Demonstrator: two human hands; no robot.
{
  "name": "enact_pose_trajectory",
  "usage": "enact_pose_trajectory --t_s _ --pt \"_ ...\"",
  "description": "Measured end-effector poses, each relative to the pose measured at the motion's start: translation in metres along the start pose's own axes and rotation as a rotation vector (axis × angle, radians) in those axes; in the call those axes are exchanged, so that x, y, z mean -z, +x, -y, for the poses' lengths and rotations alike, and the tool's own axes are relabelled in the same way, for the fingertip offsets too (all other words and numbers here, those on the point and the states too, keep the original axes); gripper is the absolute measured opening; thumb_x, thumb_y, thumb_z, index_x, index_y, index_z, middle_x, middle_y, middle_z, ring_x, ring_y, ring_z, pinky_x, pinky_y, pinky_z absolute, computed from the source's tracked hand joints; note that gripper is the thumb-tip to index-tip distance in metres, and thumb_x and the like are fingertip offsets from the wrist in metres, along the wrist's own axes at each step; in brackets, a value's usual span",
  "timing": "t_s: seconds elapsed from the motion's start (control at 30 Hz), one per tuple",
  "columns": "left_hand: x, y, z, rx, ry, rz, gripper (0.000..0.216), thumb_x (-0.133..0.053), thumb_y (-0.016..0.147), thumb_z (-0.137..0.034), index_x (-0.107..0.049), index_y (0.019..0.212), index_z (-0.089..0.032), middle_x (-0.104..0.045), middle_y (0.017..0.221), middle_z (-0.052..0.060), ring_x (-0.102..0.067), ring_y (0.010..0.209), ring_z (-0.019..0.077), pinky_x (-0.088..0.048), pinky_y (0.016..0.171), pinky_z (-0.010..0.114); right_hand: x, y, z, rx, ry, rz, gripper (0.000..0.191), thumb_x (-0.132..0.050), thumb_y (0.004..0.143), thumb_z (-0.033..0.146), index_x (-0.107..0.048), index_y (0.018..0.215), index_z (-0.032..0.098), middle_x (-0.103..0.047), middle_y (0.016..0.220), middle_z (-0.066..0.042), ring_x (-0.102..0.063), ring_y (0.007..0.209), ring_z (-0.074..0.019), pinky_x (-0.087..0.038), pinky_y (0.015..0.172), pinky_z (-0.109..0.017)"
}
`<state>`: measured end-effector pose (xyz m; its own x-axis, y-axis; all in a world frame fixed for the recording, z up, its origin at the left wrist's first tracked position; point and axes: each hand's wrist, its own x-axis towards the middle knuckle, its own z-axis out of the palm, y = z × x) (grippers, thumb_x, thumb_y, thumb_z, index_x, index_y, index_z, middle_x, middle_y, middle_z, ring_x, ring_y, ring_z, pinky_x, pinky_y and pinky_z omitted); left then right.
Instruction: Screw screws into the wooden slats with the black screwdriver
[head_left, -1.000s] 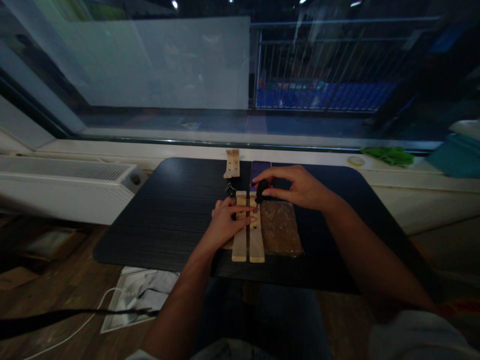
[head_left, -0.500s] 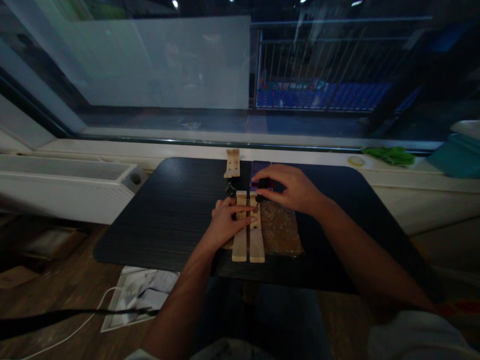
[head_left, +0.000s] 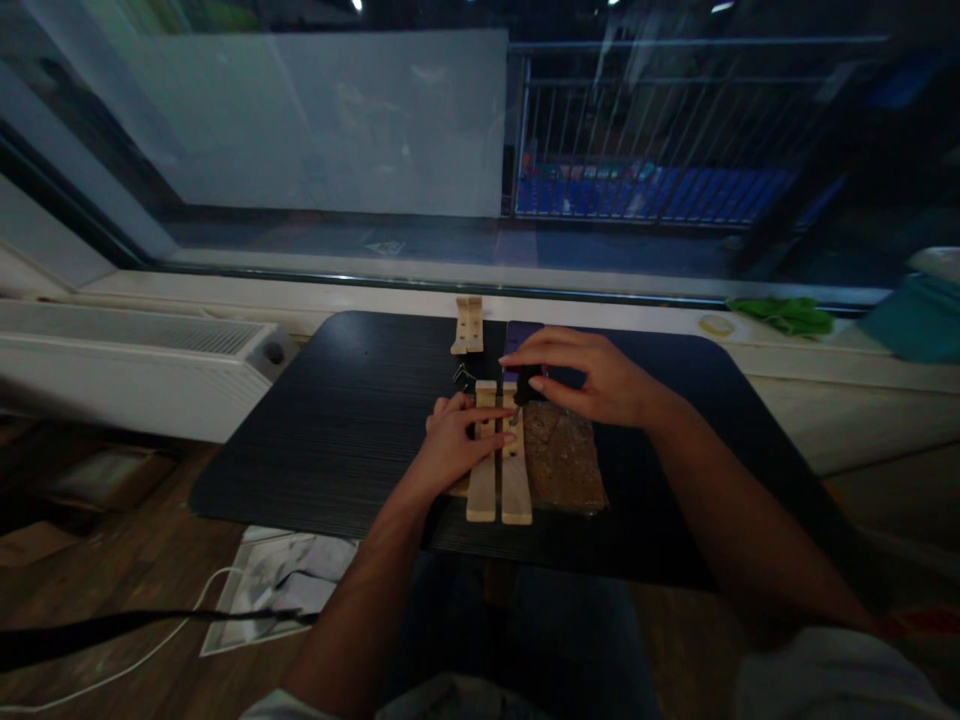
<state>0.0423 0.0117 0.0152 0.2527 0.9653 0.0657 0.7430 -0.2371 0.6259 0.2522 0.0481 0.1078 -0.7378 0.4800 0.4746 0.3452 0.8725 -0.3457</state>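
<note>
My right hand [head_left: 592, 375] has its thumb and fingers about the dark handle of a screwdriver [head_left: 529, 383], whose shaft points down at the right wooden piece [head_left: 516, 490]. Two long pale wooden pieces lie side by side, the left wooden piece [head_left: 481, 490] under my left hand [head_left: 454, 440]. That hand reaches across both, index finger and thumb on the right piece, either side of the screwdriver's tip. Whether a screw sits at the tip is too small to tell. Beneath the wood lies a brown, wrapped-looking slab [head_left: 564, 455].
Two shorter drilled wooden pieces [head_left: 469, 325] stand at the table's far edge. Small dark metal bits [head_left: 463, 376] lie nearer. A purple box-like item [head_left: 519, 335] is behind my right hand. The dark table [head_left: 300, 430] adjoins the windowsill, which holds a green cloth [head_left: 784, 315].
My right thumb has shifted along the screwdriver handle, and the fingers look a little more spread. My left hand and the wooden pieces stay put; the view has moved slightly.
</note>
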Motion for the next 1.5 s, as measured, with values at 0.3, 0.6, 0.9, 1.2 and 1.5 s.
enact_pose_trajectory --t_s 0.3,0.6,0.9,1.2,1.5 --pt "0.002 0.001 -0.002 -0.002 0.024 0.014 0.033 -0.071 0.080 -0.045 -0.072 0.113 -0.038 -0.052 0.095 0.003 -0.045 0.098 0.0255 -0.038 0.091 0.042 0.001 -0.001 -0.002 -0.162 0.102 0.019 0.031 -0.059 0.088 0.025 -0.065 0.118 0.021 -0.074 0.098 -0.005 -0.067 0.081 -0.0154 -0.052 0.074 -0.029" --pt "0.002 0.001 -0.003 0.017 0.023 0.017 0.036 -0.072 0.078 -0.048 -0.072 0.113 -0.039 -0.051 0.095 0.003 -0.046 0.099 0.0261 -0.038 0.090 0.041 -0.006 0.000 -0.003 -0.224 0.034 -0.099 0.016 -0.068 0.081 0.032 -0.062 0.090 0.019 -0.069 0.079 -0.003 -0.064 0.070 -0.0153 -0.049 0.065 -0.028" --pt "0.001 0.001 -0.002 0.019 0.017 0.004 0.037 -0.072 0.077 -0.049 -0.072 0.112 -0.039 -0.051 0.095 0.004 -0.046 0.097 0.0263 -0.039 0.090 0.042 -0.012 0.000 -0.006 -0.212 -0.001 -0.122 0.019 -0.069 0.080 0.032 -0.061 0.093 0.020 -0.067 0.078 -0.001 -0.060 0.066 -0.0139 -0.047 0.062 -0.027" --pt "0.001 0.002 -0.002 0.011 0.022 0.010 0.035 -0.072 0.078 -0.045 -0.072 0.112 -0.038 -0.054 0.099 0.004 -0.046 0.099 0.0266 -0.038 0.090 0.043 -0.003 0.000 -0.004 -0.059 0.016 -0.002 0.030 -0.056 0.090 0.024 -0.065 0.118 0.020 -0.071 0.103 -0.007 -0.066 0.089 -0.0171 -0.052 0.081 -0.033" --pt "0.001 0.001 -0.001 0.005 0.030 0.000 0.034 -0.072 0.079 -0.045 -0.072 0.112 -0.039 -0.053 0.098 0.003 -0.046 0.099 0.0258 -0.039 0.090 0.041 0.002 -0.001 -0.002 -0.126 0.146 0.060 0.038 -0.056 0.089 0.019 -0.060 0.127 0.022 -0.072 0.114 -0.005 -0.068 0.092 -0.0155 -0.052 0.081 -0.029"
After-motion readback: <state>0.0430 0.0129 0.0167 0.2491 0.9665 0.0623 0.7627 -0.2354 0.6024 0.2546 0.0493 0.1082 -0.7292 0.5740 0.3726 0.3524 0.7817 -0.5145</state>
